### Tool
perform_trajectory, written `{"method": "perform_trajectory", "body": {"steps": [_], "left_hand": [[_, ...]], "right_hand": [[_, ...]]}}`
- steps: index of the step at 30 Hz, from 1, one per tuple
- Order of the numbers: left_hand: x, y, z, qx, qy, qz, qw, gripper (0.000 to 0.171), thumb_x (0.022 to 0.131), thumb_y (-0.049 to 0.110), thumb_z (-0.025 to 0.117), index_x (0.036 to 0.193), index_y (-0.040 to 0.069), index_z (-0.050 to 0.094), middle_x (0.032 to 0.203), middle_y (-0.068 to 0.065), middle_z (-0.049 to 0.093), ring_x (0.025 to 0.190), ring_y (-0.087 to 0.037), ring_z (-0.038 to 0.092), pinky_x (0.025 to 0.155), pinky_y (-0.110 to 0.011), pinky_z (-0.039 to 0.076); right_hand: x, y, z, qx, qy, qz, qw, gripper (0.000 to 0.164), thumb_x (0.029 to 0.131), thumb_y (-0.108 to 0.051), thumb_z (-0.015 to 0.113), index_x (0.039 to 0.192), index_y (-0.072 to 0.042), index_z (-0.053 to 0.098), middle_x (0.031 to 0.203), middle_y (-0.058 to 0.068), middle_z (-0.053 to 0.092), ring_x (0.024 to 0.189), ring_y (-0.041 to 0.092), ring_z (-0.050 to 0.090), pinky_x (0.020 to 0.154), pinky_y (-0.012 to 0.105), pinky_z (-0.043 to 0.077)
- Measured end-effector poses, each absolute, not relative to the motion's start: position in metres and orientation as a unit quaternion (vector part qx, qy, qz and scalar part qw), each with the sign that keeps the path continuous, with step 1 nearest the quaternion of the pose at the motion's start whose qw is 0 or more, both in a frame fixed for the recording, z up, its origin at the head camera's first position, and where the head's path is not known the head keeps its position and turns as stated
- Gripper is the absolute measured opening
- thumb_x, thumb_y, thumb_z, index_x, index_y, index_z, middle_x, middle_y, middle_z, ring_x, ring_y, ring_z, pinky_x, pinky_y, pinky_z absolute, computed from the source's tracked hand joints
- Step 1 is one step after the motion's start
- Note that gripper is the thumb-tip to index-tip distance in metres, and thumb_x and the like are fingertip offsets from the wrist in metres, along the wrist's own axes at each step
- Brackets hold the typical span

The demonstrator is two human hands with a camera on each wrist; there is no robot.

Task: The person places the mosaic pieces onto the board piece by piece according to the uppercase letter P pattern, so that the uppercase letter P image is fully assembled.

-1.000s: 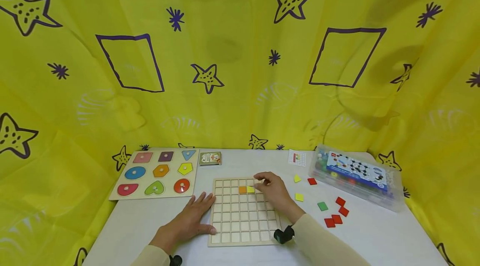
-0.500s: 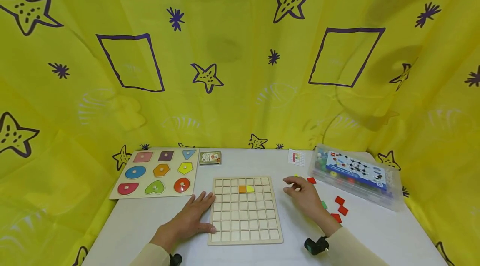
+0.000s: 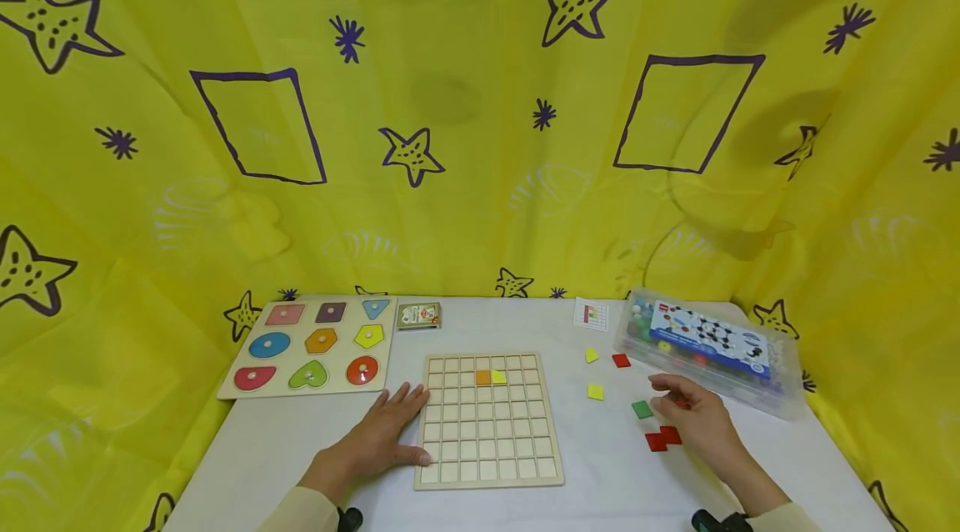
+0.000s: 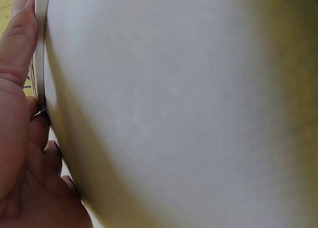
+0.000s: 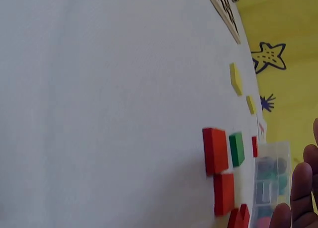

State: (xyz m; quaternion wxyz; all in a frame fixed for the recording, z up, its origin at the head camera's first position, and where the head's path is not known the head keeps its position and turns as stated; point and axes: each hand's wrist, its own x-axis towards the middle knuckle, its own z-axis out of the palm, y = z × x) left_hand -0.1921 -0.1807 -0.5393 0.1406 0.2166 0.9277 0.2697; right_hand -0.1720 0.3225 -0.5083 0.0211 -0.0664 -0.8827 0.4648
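Note:
A wooden grid board (image 3: 480, 432) lies in the middle of the table in the head view. Side by side in its second row sit an orange tile (image 3: 483, 378) and a yellow tile (image 3: 498, 378). My left hand (image 3: 375, 434) rests at the board's left edge, fingers spread and thumb over the rim. To the right, my right hand (image 3: 701, 419) hovers over red tiles (image 3: 656, 442), thumb and fingertips apart; some tiles are partly hidden under it. A green tile (image 3: 642, 409) lies just left of its thumb. The right wrist view shows the fingers (image 5: 300, 188) above the table.
Loose yellow tiles (image 3: 596, 392) and a red tile (image 3: 621, 360) lie right of the board. Behind them are a printed card (image 3: 592, 314) and a clear plastic box (image 3: 708, 378). A shape puzzle (image 3: 281, 386) and a small card box (image 3: 419, 315) stand at the back left.
My right hand has moved from the yellow tile on the board rightward to the loose red tiles. The left hand stays at the board's edge.

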Motion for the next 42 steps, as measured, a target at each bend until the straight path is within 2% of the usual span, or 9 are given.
{"method": "perform_trajectory", "body": {"steps": [4, 9, 13, 18, 25, 33, 42], "left_hand": [[-0.191, -0.180, -0.539, 0.220, 0.926, 0.272, 0.140, 0.107, 0.081, 0.056, 0.083, 0.164, 0.007, 0.037, 0.172, -0.014, 0.034, 0.162, -0.042, 0.019, 0.131, -0.066, 0.008], [-0.191, -0.180, -0.538, 0.219, 0.925, 0.277, 0.143, 0.107, 0.081, 0.055, 0.084, 0.164, 0.007, 0.037, 0.172, -0.014, 0.033, 0.162, -0.042, 0.019, 0.131, -0.066, 0.007], [-0.192, -0.180, -0.538, 0.217, 0.925, 0.279, 0.144, 0.106, 0.081, 0.055, 0.084, 0.164, 0.007, 0.037, 0.172, -0.013, 0.033, 0.162, -0.041, 0.019, 0.132, -0.066, 0.007], [-0.194, -0.180, -0.540, 0.212, 0.927, 0.273, 0.145, 0.108, 0.080, 0.058, 0.083, 0.164, 0.007, 0.037, 0.172, -0.012, 0.033, 0.162, -0.041, 0.019, 0.132, -0.065, 0.007], [-0.193, -0.181, -0.542, 0.210, 0.927, 0.274, 0.143, 0.108, 0.080, 0.059, 0.082, 0.164, 0.008, 0.037, 0.172, -0.012, 0.033, 0.163, -0.040, 0.019, 0.132, -0.064, 0.007], [-0.192, -0.181, -0.540, 0.230, 0.924, 0.277, 0.131, 0.106, 0.082, 0.056, 0.083, 0.162, 0.002, 0.038, 0.170, -0.018, 0.034, 0.161, -0.044, 0.020, 0.131, -0.066, 0.008], [-0.191, -0.181, -0.539, 0.228, 0.925, 0.276, 0.131, 0.107, 0.082, 0.056, 0.083, 0.163, 0.003, 0.038, 0.171, -0.017, 0.034, 0.161, -0.044, 0.020, 0.131, -0.066, 0.008]], "right_hand": [[-0.160, 0.342, -0.513, -0.066, -0.893, 0.445, 0.005, 0.038, 0.099, -0.014, 0.074, 0.134, -0.002, 0.069, 0.119, 0.014, 0.073, 0.090, -0.002, 0.055, 0.073, 0.018, 0.053], [-0.151, 0.359, -0.521, -0.075, -0.887, 0.453, -0.044, 0.042, 0.097, -0.015, 0.076, 0.136, -0.001, 0.068, 0.123, 0.014, 0.073, 0.091, -0.002, 0.057, 0.076, 0.019, 0.055], [-0.149, 0.364, -0.526, -0.075, -0.889, 0.447, -0.062, 0.042, 0.097, -0.016, 0.077, 0.134, 0.000, 0.069, 0.126, 0.013, 0.074, 0.091, 0.000, 0.056, 0.076, 0.018, 0.054], [-0.150, 0.366, -0.532, -0.053, -0.903, 0.421, -0.063, 0.036, 0.095, -0.013, 0.078, 0.128, 0.000, 0.072, 0.117, 0.010, 0.074, 0.087, 0.003, 0.055, 0.075, 0.019, 0.053], [-0.152, 0.364, -0.535, -0.032, -0.932, 0.356, -0.062, 0.031, 0.093, -0.011, 0.078, 0.123, -0.005, 0.075, 0.117, 0.007, 0.075, 0.094, 0.009, 0.061, 0.079, 0.020, 0.053], [-0.149, 0.366, -0.540, -0.004, -0.934, 0.356, -0.026, 0.031, 0.091, -0.011, 0.081, 0.121, -0.005, 0.076, 0.118, 0.006, 0.072, 0.088, -0.001, 0.055, 0.077, 0.019, 0.053], [-0.152, 0.365, -0.540, 0.006, -0.941, 0.338, -0.025, 0.027, 0.090, -0.014, 0.082, 0.116, -0.007, 0.079, 0.119, 0.007, 0.070, 0.092, 0.003, 0.055, 0.078, 0.019, 0.053]]}}
